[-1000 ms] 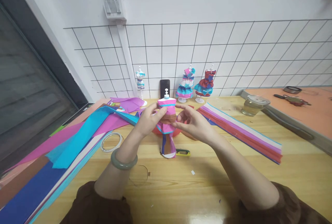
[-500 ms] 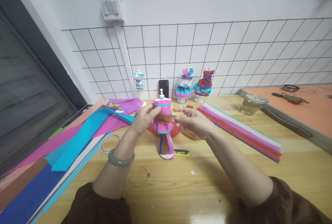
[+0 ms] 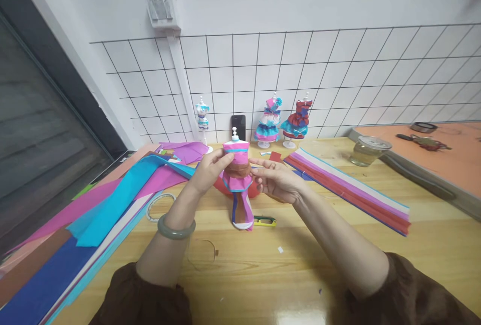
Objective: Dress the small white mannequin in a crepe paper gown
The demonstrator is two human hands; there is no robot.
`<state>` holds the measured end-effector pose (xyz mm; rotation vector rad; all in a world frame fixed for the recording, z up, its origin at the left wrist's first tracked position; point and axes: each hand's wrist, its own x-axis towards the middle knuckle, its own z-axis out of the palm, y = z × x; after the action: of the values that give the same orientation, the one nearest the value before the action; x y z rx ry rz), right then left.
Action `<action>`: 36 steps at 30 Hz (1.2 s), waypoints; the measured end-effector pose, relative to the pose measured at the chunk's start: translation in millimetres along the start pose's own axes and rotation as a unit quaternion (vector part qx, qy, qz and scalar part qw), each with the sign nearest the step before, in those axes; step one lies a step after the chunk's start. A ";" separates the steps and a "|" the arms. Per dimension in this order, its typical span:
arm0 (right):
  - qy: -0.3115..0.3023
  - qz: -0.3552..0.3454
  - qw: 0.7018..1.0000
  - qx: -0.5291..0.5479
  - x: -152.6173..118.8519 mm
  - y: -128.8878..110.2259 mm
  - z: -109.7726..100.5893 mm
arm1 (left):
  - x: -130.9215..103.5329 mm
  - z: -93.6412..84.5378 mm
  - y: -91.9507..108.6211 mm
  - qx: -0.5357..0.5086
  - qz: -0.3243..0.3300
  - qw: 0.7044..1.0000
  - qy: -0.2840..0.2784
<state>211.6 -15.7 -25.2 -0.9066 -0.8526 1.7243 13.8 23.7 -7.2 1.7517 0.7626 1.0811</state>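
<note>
A miniature dress form point(image 3: 236, 148) stands upright in front of me, dressed in pink crepe paper with blue trim. Around its waist runs a brown crepe paper band point(image 3: 239, 170), above a flared pink ruffle point(image 3: 237, 184). My left hand point(image 3: 208, 168) grips the form's upper body from the left, thumb on the front. At the waist's right side, the thumb and forefinger of my right hand point(image 3: 277, 178) close on the edge of the brown band; the exact contact is small. Behind the form lies red material point(image 3: 221, 184), partly hidden.
Crepe paper strips lie left point(image 3: 112, 204) and right point(image 3: 349, 192). A tape roll point(image 3: 152, 208) is by my left forearm, a yellow-green cutter point(image 3: 265, 221) by the form's base. Dressed forms point(image 3: 267, 122) and a phone point(image 3: 238, 125) stand at the wall. A lidded cup point(image 3: 370, 152) is at right.
My right hand has moved slightly left, its fingertips coming in against the brown band. My left hand keeps its hold. The view has shifted a little.
</note>
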 end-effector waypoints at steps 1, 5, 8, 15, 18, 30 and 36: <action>-0.004 -0.002 1.000 0.003 -0.1 0.2 0.6 | 0.0 0.0 0.1 -0.001 0.000 1.000 -0.001; -0.007 -0.014 1.000 0.005 0.0 0.8 2.1 | 0.0 0.7 2.9 -0.022 0.002 1.000 -0.016; -0.003 -0.026 1.000 -0.005 0.1 1.3 2.3 | -0.1 1.9 4.4 -0.038 0.004 0.999 -0.022; 0.036 -0.058 0.997 -0.042 -2.9 1.3 7.5 | -0.1 9.0 1.1 -0.056 -0.005 0.998 0.001; 0.038 -0.081 0.994 -0.067 -4.2 2.4 10.2 | 0.4 11.5 2.3 -0.074 -0.006 0.997 0.005; 0.067 -0.093 0.990 -0.084 -4.2 0.2 8.3 | -1.8 9.2 2.7 -0.112 -0.001 0.994 -0.014; 0.031 -0.090 0.992 -0.088 1.5 3.2 2.5 | -4.8 8.3 3.1 -0.092 0.005 0.993 -0.073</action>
<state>207.7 -15.5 -27.0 -0.9649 -1.0248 1.4751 19.4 15.3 -7.6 1.6575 0.5460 0.9860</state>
